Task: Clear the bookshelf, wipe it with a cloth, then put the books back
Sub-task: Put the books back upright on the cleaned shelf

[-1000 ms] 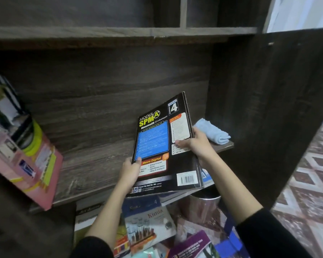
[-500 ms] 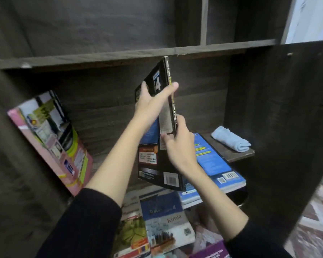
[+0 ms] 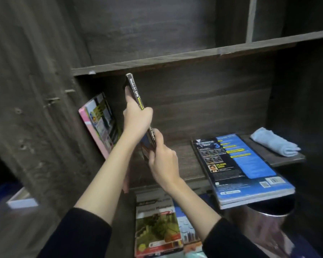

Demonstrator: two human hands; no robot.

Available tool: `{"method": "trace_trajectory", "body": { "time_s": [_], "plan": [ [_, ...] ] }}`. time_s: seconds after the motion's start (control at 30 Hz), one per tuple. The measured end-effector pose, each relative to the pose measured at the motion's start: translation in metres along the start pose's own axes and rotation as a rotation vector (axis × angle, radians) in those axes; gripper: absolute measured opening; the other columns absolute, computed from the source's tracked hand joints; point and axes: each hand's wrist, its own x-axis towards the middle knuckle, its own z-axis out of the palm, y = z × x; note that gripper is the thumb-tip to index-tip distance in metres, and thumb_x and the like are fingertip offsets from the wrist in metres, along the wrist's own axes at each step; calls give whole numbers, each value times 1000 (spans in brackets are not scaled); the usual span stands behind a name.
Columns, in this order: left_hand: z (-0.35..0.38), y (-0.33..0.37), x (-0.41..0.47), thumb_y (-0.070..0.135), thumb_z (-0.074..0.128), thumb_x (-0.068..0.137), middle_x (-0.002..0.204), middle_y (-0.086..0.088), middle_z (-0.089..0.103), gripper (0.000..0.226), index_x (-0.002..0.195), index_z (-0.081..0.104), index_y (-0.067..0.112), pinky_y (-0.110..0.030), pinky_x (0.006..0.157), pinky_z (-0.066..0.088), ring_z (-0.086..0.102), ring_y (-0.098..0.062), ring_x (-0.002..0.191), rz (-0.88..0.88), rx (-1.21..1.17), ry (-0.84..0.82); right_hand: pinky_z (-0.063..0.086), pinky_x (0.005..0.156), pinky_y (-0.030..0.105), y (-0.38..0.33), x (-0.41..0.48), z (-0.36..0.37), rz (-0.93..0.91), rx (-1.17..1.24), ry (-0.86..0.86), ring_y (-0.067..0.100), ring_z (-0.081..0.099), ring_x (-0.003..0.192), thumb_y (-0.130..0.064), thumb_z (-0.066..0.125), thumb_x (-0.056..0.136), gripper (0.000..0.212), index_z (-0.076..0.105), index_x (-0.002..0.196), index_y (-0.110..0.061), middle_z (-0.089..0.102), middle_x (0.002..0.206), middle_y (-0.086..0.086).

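Observation:
I hold a black SPM maths book point(image 3: 134, 92) upright, spine toward me, inside the dark wooden shelf point(image 3: 185, 161). My left hand point(image 3: 136, 118) grips its upper half and my right hand point(image 3: 162, 161) grips its lower end. Just to its left a pink book point(image 3: 99, 123) leans against the shelf's side wall. A blue and black science book point(image 3: 246, 168) lies flat on the shelf at the right, hanging over the front edge. A folded light blue cloth point(image 3: 274, 143) rests at the shelf's far right.
Below the shelf, several books point(image 3: 157, 229) lie piled on the floor. A shiny metal bin point(image 3: 259, 226) stands under the overhanging science book. A higher shelf board point(image 3: 194, 56) runs just above the held book's top.
I have turned the black book upright and carried it left, close to the leaning pink book. Both hands have kept their hold on it. My view has shifted left.

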Motion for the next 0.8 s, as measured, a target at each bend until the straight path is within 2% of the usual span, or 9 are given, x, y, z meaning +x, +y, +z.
{"method": "trace_trajectory", "body": {
  "time_s": [0.1, 0.2, 0.27, 0.37, 0.43, 0.57, 0.67, 0.73, 0.8],
  "plan": [
    [-16, -19, -2, -2, 51, 82, 115, -3, 47, 82, 151, 15, 23, -11, 73, 28, 43, -14, 93, 31, 2, 77, 50, 62, 48, -8, -7, 23, -21, 1, -33, 49, 62, 71, -3, 47, 83, 61, 39, 143, -8, 68, 98, 24],
    [-28, -36, -5, -4, 52, 79, 108, 0, 46, 80, 149, 20, 16, -14, 78, 29, 46, -16, 95, 75, 53, 111, 44, 38, 35, -12, -13, 42, -84, -2, 6, 40, 61, 51, -12, 39, 73, 59, 43, 132, -8, 71, 86, 18],
    [-35, -46, -9, -6, 52, 77, 114, -3, 49, 77, 147, 24, 11, -12, 77, 29, 46, -13, 91, 95, 90, 134, 39, 32, 31, -14, -19, 58, -116, 4, 10, 36, 60, 46, -15, 34, 70, 57, 39, 127, -11, 72, 86, 14],
    [-45, -65, -11, -3, 51, 73, 135, -12, 49, 76, 144, 29, 10, -15, 94, 33, 51, -20, 112, 119, 94, 176, 41, 33, 32, -16, -25, 74, -118, 27, -55, 36, 62, 50, -13, 34, 70, 58, 38, 128, -11, 71, 98, 16],
    [-49, -76, -13, 6, 51, 70, 135, -15, 51, 76, 143, 32, 14, -30, 102, 35, 50, -28, 120, 112, 114, 199, 44, 35, 35, -14, -31, 83, -98, 39, -141, 38, 64, 55, -6, 41, 69, 60, 36, 129, -12, 69, 104, 19],
    [-54, -92, -20, 2, 56, 80, 117, -14, 64, 64, 140, 36, 9, -19, 86, 38, 59, -30, 107, 111, 156, 284, 53, 49, 49, -8, -38, 96, -75, 82, -253, 46, 66, 70, 8, 57, 65, 78, 26, 132, -18, 62, 118, 25],
    [-59, -98, -22, -6, 53, 77, 119, -18, 63, 66, 141, 35, 2, -23, 92, 36, 57, -32, 111, 112, 150, 340, 52, 54, 53, -5, -37, 101, -111, 62, -291, 51, 63, 71, 7, 57, 70, 76, 26, 134, -19, 59, 123, 26],
    [-58, -100, -21, -6, 52, 76, 122, -19, 60, 69, 142, 32, 1, -25, 95, 35, 55, -32, 113, 132, 178, 332, 52, 69, 54, -2, -35, 100, -104, 73, -278, 51, 62, 85, 6, 56, 76, 73, 33, 143, -13, 53, 132, 24],
    [-57, -102, -20, -6, 52, 76, 124, -18, 59, 71, 143, 30, 2, -25, 95, 35, 54, -32, 114, 150, 200, 341, 47, 88, 50, 5, -34, 99, -62, 105, -332, 46, 58, 105, -1, 55, 83, 69, 31, 147, -12, 47, 141, 16]
  ]
}}
